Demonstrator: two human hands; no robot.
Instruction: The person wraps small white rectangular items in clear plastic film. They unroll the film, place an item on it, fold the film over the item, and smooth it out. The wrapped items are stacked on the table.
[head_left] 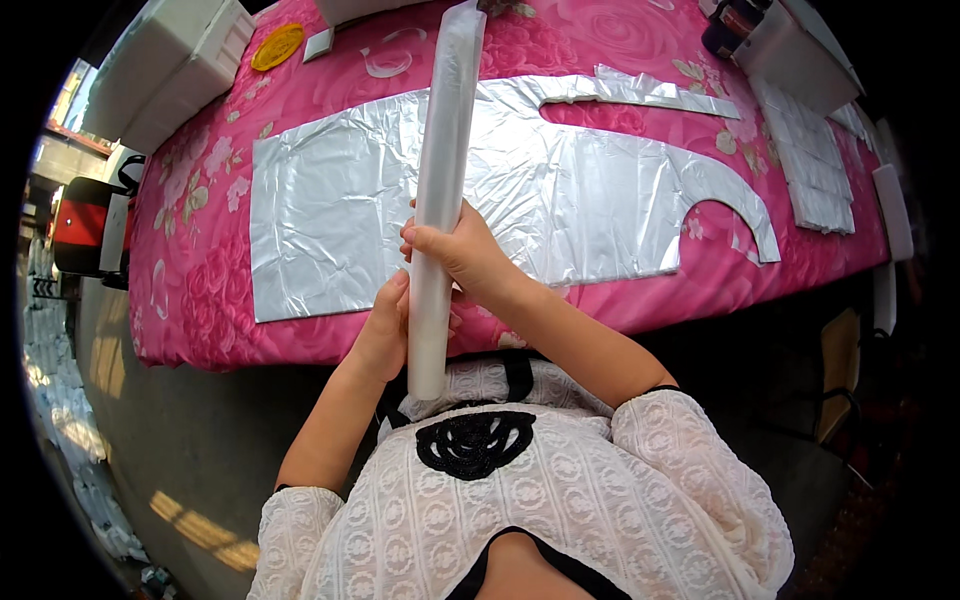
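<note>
A long tube of translucent plastic film, rolled tight, stands tilted in front of my chest, its far end over the table and its near end by my waist. My right hand wraps round its middle, thumb across the front. Lower down, my left hand grips it from the left side, its fingers partly hidden behind the roll. Beneath lies a flat, wrinkled, silvery plastic sheet with strap-like ends and curved cut-outs toward the right. The roll hides a strip of it.
A pink flowered cloth covers the table. White boxes stand at the far left, near a yellow round lid. Several folded plastic packets lie at the right, below a white bin. A red-and-black chair stands off the left edge.
</note>
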